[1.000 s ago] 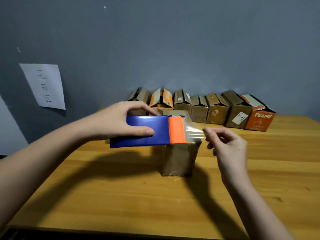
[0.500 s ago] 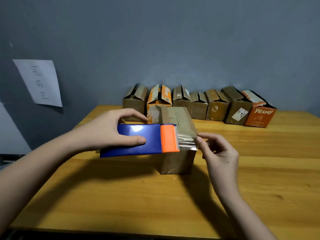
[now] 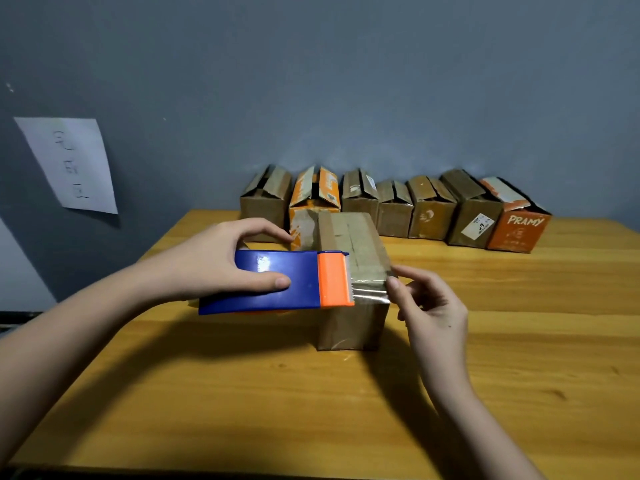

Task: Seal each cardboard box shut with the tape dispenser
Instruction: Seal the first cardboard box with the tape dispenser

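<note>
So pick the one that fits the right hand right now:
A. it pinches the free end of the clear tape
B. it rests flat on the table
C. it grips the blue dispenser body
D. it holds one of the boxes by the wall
A: the right hand pinches the clear tape pulled from the tape dispenser, which the left hand grips, at the near top edge of the front box.

Plain packing room: wooden table (image 3: 242, 393), grey wall (image 3: 346, 81), cardboard boxes (image 3: 394, 207).
</note>
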